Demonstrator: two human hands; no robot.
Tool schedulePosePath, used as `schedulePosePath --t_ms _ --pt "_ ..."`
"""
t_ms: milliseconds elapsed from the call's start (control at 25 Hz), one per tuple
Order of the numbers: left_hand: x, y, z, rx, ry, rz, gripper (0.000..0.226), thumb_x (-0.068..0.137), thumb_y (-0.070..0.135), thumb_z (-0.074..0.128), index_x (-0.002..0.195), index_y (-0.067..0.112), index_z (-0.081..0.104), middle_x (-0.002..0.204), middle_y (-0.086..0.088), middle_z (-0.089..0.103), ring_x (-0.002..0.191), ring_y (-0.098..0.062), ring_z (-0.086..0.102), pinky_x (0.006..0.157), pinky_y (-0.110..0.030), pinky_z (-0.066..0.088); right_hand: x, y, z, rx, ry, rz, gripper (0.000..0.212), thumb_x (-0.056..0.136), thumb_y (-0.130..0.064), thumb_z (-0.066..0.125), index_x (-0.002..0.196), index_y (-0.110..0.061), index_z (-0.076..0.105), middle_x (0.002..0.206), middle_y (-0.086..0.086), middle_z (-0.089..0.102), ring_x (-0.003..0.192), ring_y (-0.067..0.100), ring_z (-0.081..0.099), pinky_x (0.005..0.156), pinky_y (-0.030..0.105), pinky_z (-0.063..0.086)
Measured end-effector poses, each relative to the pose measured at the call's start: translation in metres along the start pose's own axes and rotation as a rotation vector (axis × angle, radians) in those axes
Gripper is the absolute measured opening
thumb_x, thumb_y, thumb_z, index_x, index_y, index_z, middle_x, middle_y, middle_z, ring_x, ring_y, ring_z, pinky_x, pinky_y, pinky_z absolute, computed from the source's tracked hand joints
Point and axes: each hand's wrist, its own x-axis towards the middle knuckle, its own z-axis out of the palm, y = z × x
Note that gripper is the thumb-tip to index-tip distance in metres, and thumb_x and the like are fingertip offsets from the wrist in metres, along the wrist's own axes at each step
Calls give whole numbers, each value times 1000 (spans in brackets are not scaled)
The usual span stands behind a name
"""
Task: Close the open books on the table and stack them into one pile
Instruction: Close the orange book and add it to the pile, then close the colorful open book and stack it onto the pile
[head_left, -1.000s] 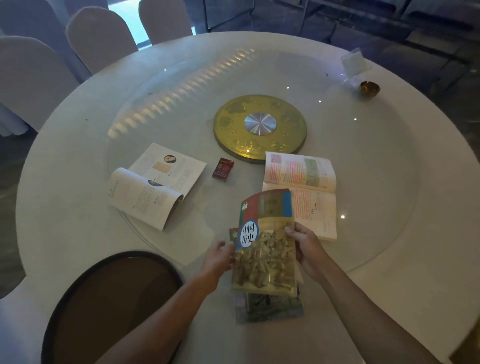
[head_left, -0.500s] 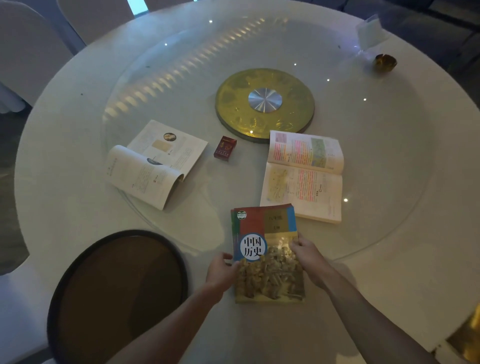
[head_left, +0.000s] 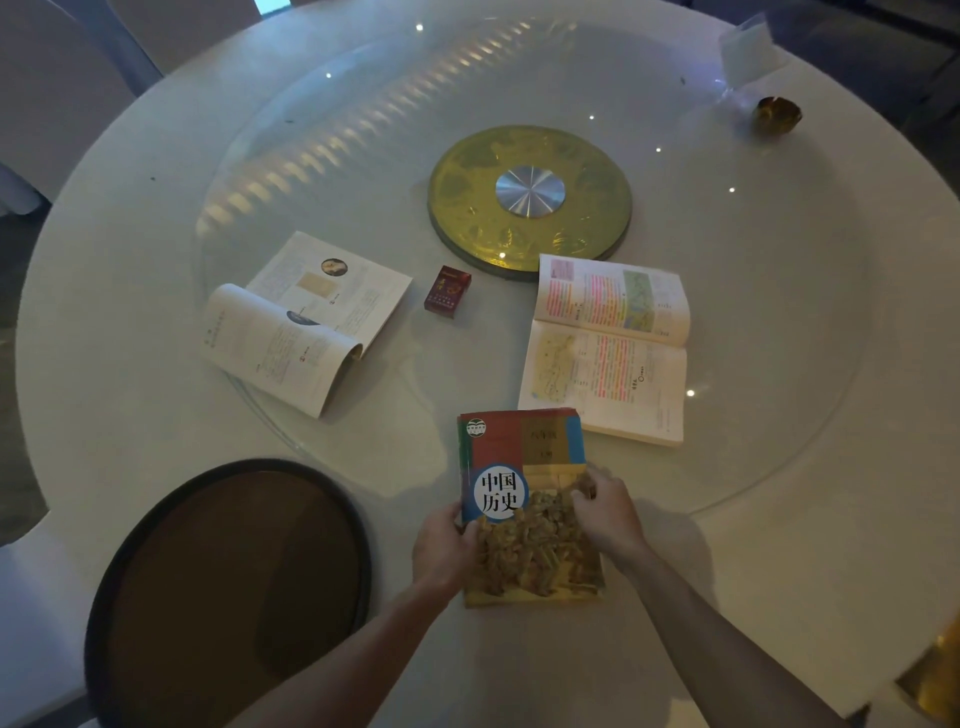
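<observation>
A closed history book (head_left: 524, 467) with a red, blue and yellow cover lies flat near the table's front edge. My left hand (head_left: 441, 551) holds its left edge, thumb on the cover. My right hand (head_left: 608, 514) rests on the cover at its right side, fingers curled. Whether another book lies under it is hidden. An open book with coloured text (head_left: 608, 343) lies just beyond, to the right. A second open book (head_left: 301, 322), one half curled up, lies to the left.
A small red box (head_left: 448, 291) sits between the open books. A gold disc (head_left: 530, 197) marks the centre of the glass turntable (head_left: 363, 130). A dark round tray (head_left: 228, 587) is at the front left. A small gold bowl (head_left: 776, 114) stands far right.
The closed book, held up and tilted a second ago above another book, has come down flat onto it. My right hand has slid from the edge onto the cover.
</observation>
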Motion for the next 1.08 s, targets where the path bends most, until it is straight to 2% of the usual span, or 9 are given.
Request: schedulePosePath --t_ms 120,240,360,440,600,680,840,960,1080 --pt "7 3 -9 19 19 0 45 96 33 62 140 23 60 110 -4 77 92 -18 71 79 -38 61 -5 -18 -7 110 -11 -22 25 94 -16 54 111 -24 71 115 0 66 101 16 65 91 46 59" --pt "25 8 -22 77 30 -15 46 93 39 63 135 22 63 114 -3 75 97 -20 70 82 -43 62 -2 -35 -8 186 -72 -15 25 97 -13 53 109 -23 73 105 0 73 96 17 69 83 42 61" --pt "48 23 -45 285 -8 -42 48 90 50 58 127 20 66 109 -1 75 93 -17 71 81 -40 62 8 -45 -16 180 -140 2 22 100 -16 53 105 -23 73 97 -3 74 90 13 68 73 32 55" --pt "65 43 -60 336 28 -12 54 90 52 58 132 18 61 111 -3 74 94 -18 71 82 -39 61 23 -49 -32 155 -104 7 20 100 -19 54 105 -18 73 98 2 73 86 16 68 70 34 55" --pt "109 115 -68 92 -8 92 49 93 42 63 134 14 61 122 -10 71 101 -23 69 86 -39 58 71 -54 -85 228 101 33 28 99 -30 61 118 -12 72 123 5 71 106 26 68 94 47 58" --pt "130 151 -59 -8 -58 108 58 93 43 66 142 15 55 133 -11 65 111 -24 65 88 -37 55 96 -55 -113 273 184 43 27 98 -30 64 113 -10 73 116 6 72 102 24 66 88 37 52" --pt "165 206 -33 -39 -110 144 64 94 41 66 150 15 47 143 -11 57 129 -27 57 93 -36 46 143 -50 -154 349 290 91 46 95 -28 67 135 -8 61 123 9 66 101 21 60 76 29 43" --pt "190 231 -15 -91 -143 104 68 95 39 66 153 14 42 143 -12 55 127 -29 57 90 -36 48 172 -46 -170 423 294 121 45 91 -28 72 129 -6 62 123 11 67 96 18 63 63 26 45" --pt "208 238 -1 -90 -165 45 65 95 36 66 151 13 42 138 -11 58 122 -29 60 94 -41 53 194 -39 -176 548 240 139 43 88 -27 78 122 -6 63 116 6 73 89 14 71 60 24 51"
